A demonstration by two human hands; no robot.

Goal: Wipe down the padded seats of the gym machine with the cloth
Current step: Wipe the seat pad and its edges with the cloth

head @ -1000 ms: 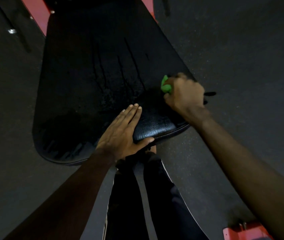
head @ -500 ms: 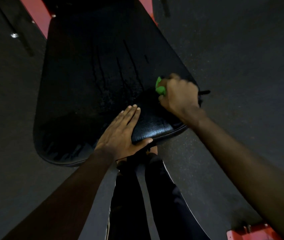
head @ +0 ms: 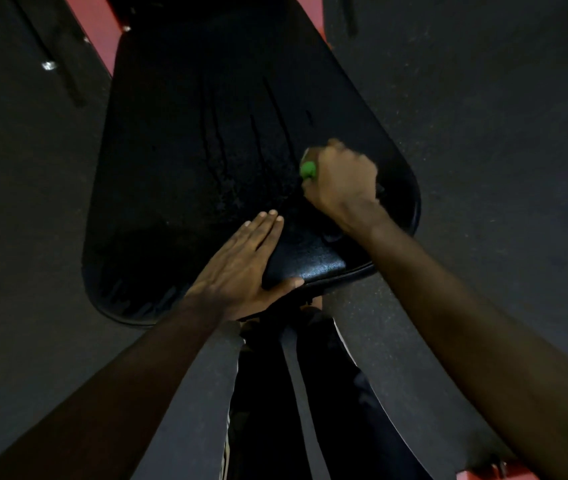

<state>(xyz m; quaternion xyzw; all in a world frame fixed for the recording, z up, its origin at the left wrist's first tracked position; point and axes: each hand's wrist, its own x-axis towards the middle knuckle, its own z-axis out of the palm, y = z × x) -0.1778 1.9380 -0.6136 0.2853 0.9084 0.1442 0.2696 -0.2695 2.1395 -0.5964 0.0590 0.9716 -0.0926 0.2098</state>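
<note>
From above, the black padded seat (head: 206,168), rounded and grained like leather, gleams with wet streaks. The left hand (head: 241,268) lies flat on its near edge, fingers straight and together. The right hand (head: 341,178), curled, grips a green cloth (head: 308,170) against the seat's right side.

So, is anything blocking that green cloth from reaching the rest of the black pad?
Only the left hand, lying flat on the near edge of the pad, close to the right hand that grips the cloth. Nothing else visible lies on the pad.
</note>
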